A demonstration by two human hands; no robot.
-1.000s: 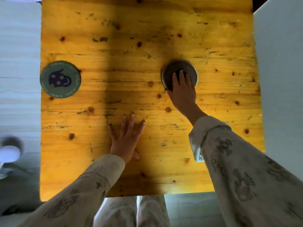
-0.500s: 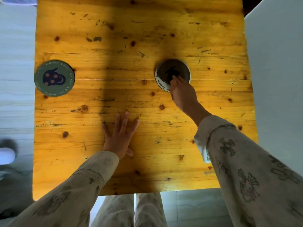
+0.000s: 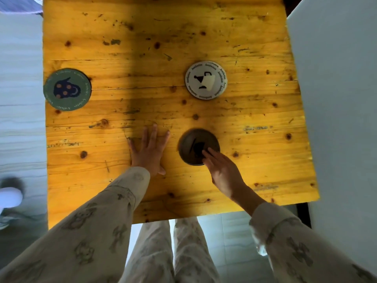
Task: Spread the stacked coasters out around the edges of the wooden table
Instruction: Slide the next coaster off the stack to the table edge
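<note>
fingers [image 3: 211, 154] of right hand [image 3: 224, 174] flat on dark coaster [image 3: 193, 146]

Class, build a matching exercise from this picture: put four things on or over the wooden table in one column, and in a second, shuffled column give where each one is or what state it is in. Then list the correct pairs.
Things
1. green coaster
2. white coaster
3. dark coaster
4. left hand

Places or states
A. blurred, under the right hand's fingertips
B. at the table's left edge
C. flat on bare wood, palm down
D. lying untouched, right of the table's middle

Pairs: 1-B, 2-D, 3-A, 4-C
</note>
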